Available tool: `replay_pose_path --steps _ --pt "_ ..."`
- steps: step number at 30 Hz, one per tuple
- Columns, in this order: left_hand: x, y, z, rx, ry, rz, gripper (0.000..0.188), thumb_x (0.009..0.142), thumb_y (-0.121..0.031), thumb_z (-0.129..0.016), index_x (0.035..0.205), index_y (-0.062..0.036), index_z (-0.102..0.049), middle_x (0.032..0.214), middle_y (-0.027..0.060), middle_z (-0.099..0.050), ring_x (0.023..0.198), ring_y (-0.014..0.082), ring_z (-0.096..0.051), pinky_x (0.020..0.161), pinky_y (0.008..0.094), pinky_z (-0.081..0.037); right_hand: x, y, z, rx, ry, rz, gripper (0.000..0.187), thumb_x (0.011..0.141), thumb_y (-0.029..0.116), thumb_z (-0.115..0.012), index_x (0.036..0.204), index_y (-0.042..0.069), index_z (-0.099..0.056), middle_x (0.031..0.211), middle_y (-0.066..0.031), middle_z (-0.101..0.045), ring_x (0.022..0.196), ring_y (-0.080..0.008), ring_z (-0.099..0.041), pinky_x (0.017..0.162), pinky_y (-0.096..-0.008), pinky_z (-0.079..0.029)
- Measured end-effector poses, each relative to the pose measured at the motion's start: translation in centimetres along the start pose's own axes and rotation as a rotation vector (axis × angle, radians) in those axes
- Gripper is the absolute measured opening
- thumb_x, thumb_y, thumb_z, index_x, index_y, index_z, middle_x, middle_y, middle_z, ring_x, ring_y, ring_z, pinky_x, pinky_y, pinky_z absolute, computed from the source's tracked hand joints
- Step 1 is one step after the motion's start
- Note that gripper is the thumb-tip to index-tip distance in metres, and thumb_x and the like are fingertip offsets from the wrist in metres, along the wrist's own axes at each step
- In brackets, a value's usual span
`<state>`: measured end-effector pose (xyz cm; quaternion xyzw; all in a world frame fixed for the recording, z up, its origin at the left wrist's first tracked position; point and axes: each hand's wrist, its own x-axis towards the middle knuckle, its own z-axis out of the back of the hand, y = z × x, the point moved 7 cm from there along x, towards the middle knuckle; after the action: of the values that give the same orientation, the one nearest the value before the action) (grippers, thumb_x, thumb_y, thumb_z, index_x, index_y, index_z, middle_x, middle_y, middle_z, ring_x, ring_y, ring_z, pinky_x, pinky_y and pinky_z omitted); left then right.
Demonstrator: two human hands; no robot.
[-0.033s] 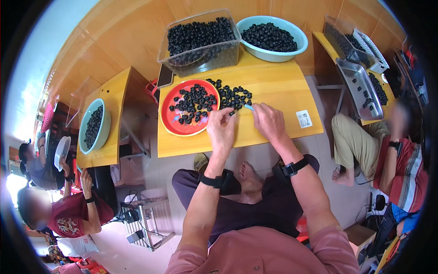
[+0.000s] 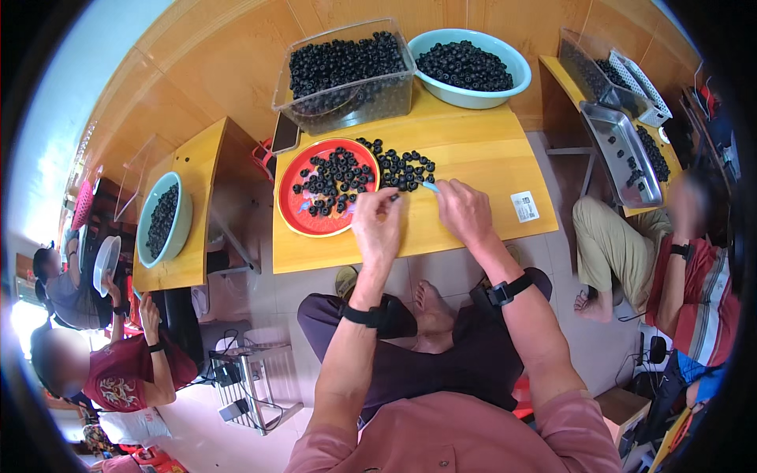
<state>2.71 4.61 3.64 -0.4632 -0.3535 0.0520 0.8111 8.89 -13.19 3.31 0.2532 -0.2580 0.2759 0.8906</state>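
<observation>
Over the near edge of the wooden table (image 2: pixel 481 154), my left hand (image 2: pixel 378 230) pinches a small black round piece (image 2: pixel 393 198) between thumb and fingertips. My right hand (image 2: pixel 467 210) is closed around a thin light-blue tool (image 2: pixel 430 187), whose tip points left toward that piece; the rest of it is hidden in the fingers. Loose black round pieces (image 2: pixel 407 167) lie just beyond my hands, several showing a hole or hollow. More of them sit in the red plate (image 2: pixel 293 211) to the left of my left hand.
At the table's back stand a clear plastic bin (image 2: pixel 347 117) and a light-blue basin (image 2: pixel 473 98), both full of black pieces. Another basin (image 2: pixel 186 217) is on the left table. A metal tray (image 2: pixel 627 181) lies at right. People sit on both sides.
My left hand has shifted slightly left with the black piece, away from the blue tool's tip. My right hand has stayed nearly still.
</observation>
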Motion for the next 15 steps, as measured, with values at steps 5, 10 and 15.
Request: replay_pose_path --steps 5,10,15 --pt "4.3 -1.1 5.0 0.304 -0.088 -0.126 0.022 0.083 0.002 -0.076 0.103 -0.0046 -0.074 0.097 0.0117 -0.067 0.089 0.0298 -0.066 0.079 0.0404 -0.055 0.3 0.1 0.6 -0.005 -0.034 0.001 0.007 0.092 0.012 -0.066 0.088 0.006 -0.067 0.076 -0.0110 -0.066 0.072 -0.0322 -0.071 0.059 -0.0453 -0.056" --pt "4.5 -1.3 3.0 0.279 0.144 -0.221 0.030 0.086 0.003 -0.071 0.114 -0.0055 -0.071 0.112 0.0161 -0.068 0.109 0.0352 -0.064 0.096 0.0438 -0.052 0.5 -0.2 0.8 0.004 -0.082 -0.036 0.008 0.093 0.012 -0.066 0.087 0.007 -0.066 0.076 -0.0113 -0.066 0.072 -0.0324 -0.071 0.059 -0.0455 -0.056" --pt "1.2 -2.3 -3.1 0.372 0.367 -0.386 0.031 0.090 0.000 -0.067 0.120 0.0021 -0.067 0.128 0.0194 -0.064 0.119 0.0368 -0.061 0.103 0.0441 -0.051 0.5 0.0 0.8 0.028 -0.071 -0.049 0.005 0.092 0.011 -0.066 0.089 0.007 -0.064 0.078 -0.0112 -0.066 0.074 -0.0318 -0.071 0.061 -0.0447 -0.056"
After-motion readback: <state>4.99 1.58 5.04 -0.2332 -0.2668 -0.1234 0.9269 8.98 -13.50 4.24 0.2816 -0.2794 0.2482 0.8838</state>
